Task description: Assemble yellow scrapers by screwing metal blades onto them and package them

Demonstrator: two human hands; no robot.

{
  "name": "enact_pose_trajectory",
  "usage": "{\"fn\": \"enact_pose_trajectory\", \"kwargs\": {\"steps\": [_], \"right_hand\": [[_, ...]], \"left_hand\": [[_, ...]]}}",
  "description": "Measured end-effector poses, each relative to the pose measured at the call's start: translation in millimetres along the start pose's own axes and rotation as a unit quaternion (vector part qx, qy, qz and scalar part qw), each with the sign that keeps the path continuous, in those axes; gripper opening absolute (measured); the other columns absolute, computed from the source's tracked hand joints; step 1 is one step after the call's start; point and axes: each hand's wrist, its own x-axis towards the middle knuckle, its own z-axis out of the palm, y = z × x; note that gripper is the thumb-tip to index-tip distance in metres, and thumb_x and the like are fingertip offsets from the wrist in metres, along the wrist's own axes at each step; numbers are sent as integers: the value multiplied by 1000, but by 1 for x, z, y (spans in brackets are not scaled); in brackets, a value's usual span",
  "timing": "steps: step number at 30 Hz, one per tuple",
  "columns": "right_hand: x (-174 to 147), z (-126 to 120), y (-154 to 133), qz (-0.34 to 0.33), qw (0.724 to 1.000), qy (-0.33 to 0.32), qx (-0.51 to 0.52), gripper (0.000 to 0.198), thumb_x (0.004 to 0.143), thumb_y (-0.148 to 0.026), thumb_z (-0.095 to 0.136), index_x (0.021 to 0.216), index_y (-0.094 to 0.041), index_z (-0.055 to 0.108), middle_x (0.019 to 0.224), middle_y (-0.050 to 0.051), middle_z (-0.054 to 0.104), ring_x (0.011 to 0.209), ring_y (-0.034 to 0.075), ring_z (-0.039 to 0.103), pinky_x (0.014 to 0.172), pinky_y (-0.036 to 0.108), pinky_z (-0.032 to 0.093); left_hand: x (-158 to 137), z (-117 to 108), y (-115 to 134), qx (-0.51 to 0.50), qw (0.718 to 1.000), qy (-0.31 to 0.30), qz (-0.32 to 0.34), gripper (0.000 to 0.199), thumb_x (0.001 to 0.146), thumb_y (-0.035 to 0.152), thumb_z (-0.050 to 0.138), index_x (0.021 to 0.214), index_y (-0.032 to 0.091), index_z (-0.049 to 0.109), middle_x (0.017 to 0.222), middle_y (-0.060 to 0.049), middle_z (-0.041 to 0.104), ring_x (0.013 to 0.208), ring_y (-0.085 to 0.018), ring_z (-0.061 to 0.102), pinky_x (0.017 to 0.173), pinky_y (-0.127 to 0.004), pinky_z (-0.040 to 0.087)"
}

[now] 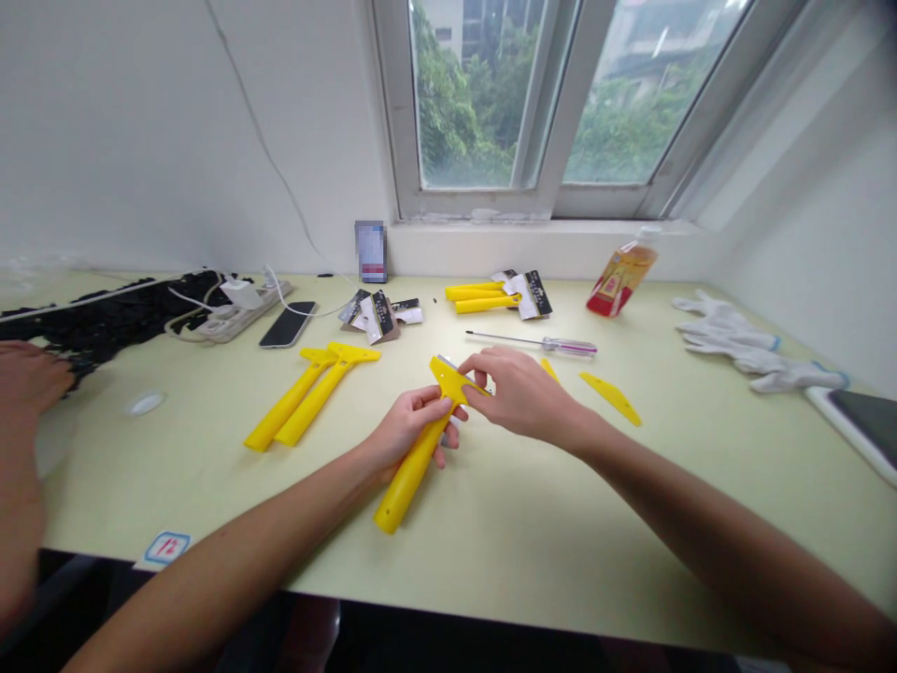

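Observation:
A yellow scraper (413, 472) is held over the table, its handle slanting down toward me. My left hand (419, 422) is closed around its neck, thumb on top. The fingers of my right hand (515, 393) pinch the scraper's wide head, where a thin metal blade edge (448, 363) shows; part of the head is hidden behind them. Beyond the right hand lies a screwdriver (569, 347) with a clear handle. Near the right wrist are a flat yellow blade cover (611, 398) and a second yellow piece (550, 368), partly hidden. Two more yellow scrapers (315, 397) rest at the left.
At the back are carded yellow scrapers (487, 301), loose cards (375, 316), a phone (288, 325), an upright phone (371, 252), and a power strip (238, 313). A drink bottle (620, 278) and white gloves (743, 341) stand right. Another person's hand (35, 374) is at far left.

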Motion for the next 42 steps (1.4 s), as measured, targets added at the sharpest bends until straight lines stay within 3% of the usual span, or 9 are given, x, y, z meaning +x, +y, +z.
{"fn": "enact_pose_trajectory", "kwargs": {"steps": [5, 11, 16, 19, 23, 28, 32, 39, 42], "right_hand": [[-3, 1, -3, -8, 1000, 16, -12, 15, 86, -28, 58, 91, -21, 70, 89, 4, 62, 82, 17, 57, 71, 29, 41], [-5, 0, -7, -20, 999, 25, -42, 15, 87, -30, 58, 87, -20, 69, 87, 5, 61, 83, 18, 57, 71, 30, 41], [-6, -1, -8, 3, 999, 23, -27, 21, 87, -34, 58, 102, -22, 65, 96, 5, 61, 85, 19, 59, 71, 30, 42], [-5, -2, -8, 17, 1000, 16, 7, 35, 86, -39, 59, 117, -23, 58, 102, 6, 61, 84, 18, 59, 70, 29, 42], [-3, -1, -5, 31, 996, -50, 73, 46, 86, -43, 57, 127, -23, 51, 84, 1, 64, 71, 16, 58, 62, 27, 39], [1, 0, 3, 30, 973, -107, 202, 44, 85, -39, 58, 125, -23, 50, 79, -1, 63, 69, 13, 58, 60, 25, 40], [2, 0, 5, 38, 956, -128, 261, 36, 90, -32, 50, 124, -22, 48, 72, -4, 58, 62, 12, 53, 55, 23, 38], [7, -6, 14, 14, 953, -157, 257, 41, 91, -31, 47, 131, -21, 46, 73, -3, 57, 62, 12, 50, 56, 23, 39], [14, -17, 46, 36, 988, -92, 117, 36, 90, -31, 48, 123, -19, 56, 84, 3, 64, 72, 15, 56, 65, 28, 42]], "left_hand": [[-2, 2, 2, -20, 1000, 10, -4, 29, 87, 35, 61, 105, 12, 57, 95, -9, 61, 62, -15, 63, 37, -23, 53], [-3, 5, 3, -19, 1000, 15, -3, 30, 90, 40, 54, 105, 14, 54, 91, -7, 62, 55, -15, 63, 35, -23, 51], [-5, 9, 5, -11, 1000, 18, 6, 30, 91, 43, 54, 102, 16, 51, 87, -4, 61, 50, -13, 62, 33, -22, 49], [-5, 9, 4, -4, 1000, 18, 10, 32, 90, 47, 55, 100, 17, 49, 81, -2, 61, 47, -13, 60, 32, -20, 47], [-5, 9, 2, 18, 999, 26, 7, 36, 89, 50, 56, 99, 17, 46, 71, 1, 59, 40, -12, 57, 32, -19, 44], [-8, 10, 6, 68, 997, 24, 19, 36, 89, 51, 56, 93, 16, 48, 66, 1, 58, 34, -8, 50, 29, -16, 36], [-8, 8, 7, 75, 997, 0, 7, 37, 89, 52, 55, 92, 16, 48, 71, -1, 61, 35, -8, 50, 30, -17, 37], [-8, 6, 10, 80, 996, -27, -7, 36, 88, 50, 56, 90, 14, 49, 74, -3, 63, 37, -7, 50, 31, -17, 36], [-6, 0, 15, 67, 997, -21, -13, 34, 88, 47, 58, 92, 14, 48, 76, -5, 65, 38, -8, 52, 31, -17, 36]]}}
